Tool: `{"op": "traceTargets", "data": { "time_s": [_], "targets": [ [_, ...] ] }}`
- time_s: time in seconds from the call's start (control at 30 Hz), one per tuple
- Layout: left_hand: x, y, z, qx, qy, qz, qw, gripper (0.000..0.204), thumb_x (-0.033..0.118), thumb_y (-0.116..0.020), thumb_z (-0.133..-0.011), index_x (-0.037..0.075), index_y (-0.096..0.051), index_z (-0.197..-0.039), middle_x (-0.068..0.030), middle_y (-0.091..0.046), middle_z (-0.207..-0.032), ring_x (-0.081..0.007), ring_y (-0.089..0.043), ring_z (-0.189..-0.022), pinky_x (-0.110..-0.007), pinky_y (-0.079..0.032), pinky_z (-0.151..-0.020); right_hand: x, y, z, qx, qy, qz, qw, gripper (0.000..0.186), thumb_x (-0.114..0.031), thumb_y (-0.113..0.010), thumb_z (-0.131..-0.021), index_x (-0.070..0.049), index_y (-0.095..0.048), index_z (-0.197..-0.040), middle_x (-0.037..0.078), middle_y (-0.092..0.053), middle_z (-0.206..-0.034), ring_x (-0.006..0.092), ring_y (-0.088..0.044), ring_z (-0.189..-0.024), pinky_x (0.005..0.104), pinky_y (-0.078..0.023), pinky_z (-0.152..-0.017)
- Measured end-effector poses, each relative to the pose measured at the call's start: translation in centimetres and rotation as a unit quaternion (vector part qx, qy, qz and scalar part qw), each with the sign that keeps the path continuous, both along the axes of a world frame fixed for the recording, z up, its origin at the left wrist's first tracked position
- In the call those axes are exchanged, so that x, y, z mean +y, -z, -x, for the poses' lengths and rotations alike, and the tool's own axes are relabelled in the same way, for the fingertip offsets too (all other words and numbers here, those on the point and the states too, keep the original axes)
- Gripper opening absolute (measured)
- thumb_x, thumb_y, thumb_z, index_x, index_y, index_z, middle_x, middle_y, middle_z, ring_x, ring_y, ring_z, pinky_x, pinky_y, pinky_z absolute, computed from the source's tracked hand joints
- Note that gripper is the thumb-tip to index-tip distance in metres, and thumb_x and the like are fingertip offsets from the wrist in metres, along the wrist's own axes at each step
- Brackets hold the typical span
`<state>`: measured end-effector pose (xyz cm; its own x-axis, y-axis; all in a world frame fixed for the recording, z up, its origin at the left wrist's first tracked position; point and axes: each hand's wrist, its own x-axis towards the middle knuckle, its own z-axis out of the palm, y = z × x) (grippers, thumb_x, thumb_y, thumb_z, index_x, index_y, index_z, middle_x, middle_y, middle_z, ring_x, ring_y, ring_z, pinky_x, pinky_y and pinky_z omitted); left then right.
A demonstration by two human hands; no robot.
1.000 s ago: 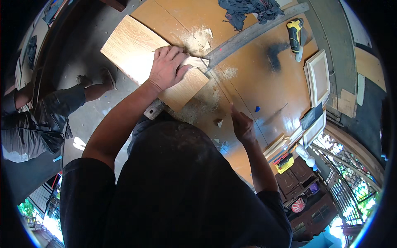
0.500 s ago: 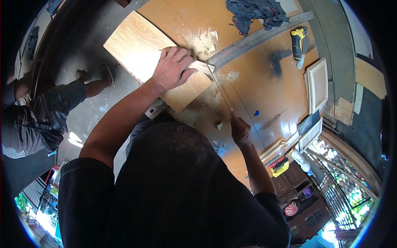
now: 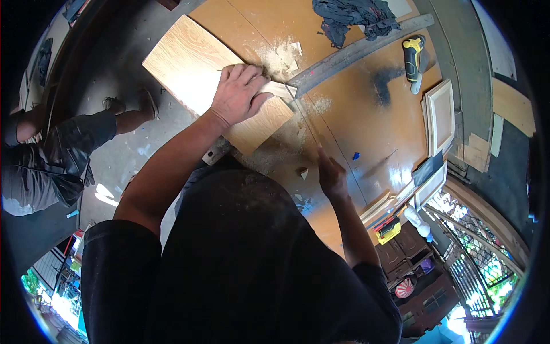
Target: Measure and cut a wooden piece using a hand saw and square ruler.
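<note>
My left hand (image 3: 238, 94) presses down on a light wood-grain board (image 3: 189, 60), its fingers closed around a narrow pale wood strip (image 3: 279, 89). The strip's end sticks out past the board's edge and meets a long grey bar. In my right hand (image 3: 332, 176) is the handle end of a thin, long-bladed tool (image 3: 306, 125), seen almost edge-on; it looks like a handsaw. Its blade lies across the strip near the protruding end. Fingers wrap the handle, which is mostly hidden.
Sawdust (image 3: 281, 57) and offcuts litter the orange-brown tabletop (image 3: 355, 120). The grey bar (image 3: 344, 53) crosses it beneath a dark cloth (image 3: 355, 20). A yellow-black power tool (image 3: 412, 60) and framed panels (image 3: 439, 117) lie at right. Another person's legs (image 3: 97, 135) show at left.
My right hand has slid slightly forward and left with the tool, along the blade's line. The left hand stays on the strip and board. The other person's legs have shifted slightly.
</note>
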<state>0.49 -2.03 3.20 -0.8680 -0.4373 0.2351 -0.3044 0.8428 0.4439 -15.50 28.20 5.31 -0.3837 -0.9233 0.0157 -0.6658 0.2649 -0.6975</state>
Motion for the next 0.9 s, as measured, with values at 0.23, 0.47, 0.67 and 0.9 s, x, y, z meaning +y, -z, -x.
{"op": "traceTargets", "data": {
  "time_s": [0.23, 0.47, 0.67, 0.9],
  "targets": [
    [-0.1, 0.0, 0.4, -0.001, 0.016, -0.004, 1.0, 0.035, 0.036, -0.067, -0.088, 0.009, -0.066, -0.11, -0.0077, -0.059, -0.113, -0.0279, -0.052, -0.106, -0.042, -0.037, -0.094, -6.9, 1.3, 0.2, -0.001, -0.018, -0.034, 0.999, 0.053, -0.002, -0.056, -0.091, -0.021, -0.055, -0.141, 0.022, -0.063, -0.084, 0.0391, -0.064, -0.072, 0.0468, -0.053, -0.066],
    [0.1, 0.0, 0.1, 0.002, -0.01, 0.003, 1.0, 0.035, 0.036, -0.067, -0.087, 0.01, -0.067, -0.11, -0.0074, -0.059, -0.113, -0.0278, -0.052, -0.106, -0.042, -0.037, -0.094, -1.6, -0.1, 0.3, -0.017, -0.014, -0.079, 0.997, 0.05, -0.004, -0.057, -0.093, -0.019, -0.055, -0.14, 0.022, -0.062, -0.081, 0.0391, -0.065, -0.073, 0.047, -0.052, -0.066],
    [-0.3, -0.2, 0.0, 0.005, 0.004, 0.005, 1.0, 0.035, 0.036, -0.067, -0.087, 0.01, -0.067, -0.11, -0.0073, -0.059, -0.113, -0.0275, -0.052, -0.105, -0.041, -0.037, -0.095, -1.5, -2.9, 0.0, -0.028, -0.01, -0.131, 0.991, 0.049, -0.004, -0.058, -0.092, -0.016, -0.055, -0.14, 0.021, -0.059, -0.074, 0.037, -0.064, -0.069, 0.0458, -0.051, -0.062],
    [-0.3, 0.2, 0.5, 0.005, -0.025, 0.005, 1.0, 0.035, 0.036, -0.069, -0.087, 0.01, -0.067, -0.11, -0.0077, -0.059, -0.113, -0.0282, -0.051, -0.105, -0.042, -0.037, -0.093, -5.8, -2.5, 1.8, -0.033, -0.034, -0.1, 0.994, 0.046, -0.003, -0.056, -0.094, -0.017, -0.057, -0.138, 0.023, -0.058, -0.074, 0.0378, -0.063, -0.069, 0.046, -0.05, -0.064]
  ]
}}
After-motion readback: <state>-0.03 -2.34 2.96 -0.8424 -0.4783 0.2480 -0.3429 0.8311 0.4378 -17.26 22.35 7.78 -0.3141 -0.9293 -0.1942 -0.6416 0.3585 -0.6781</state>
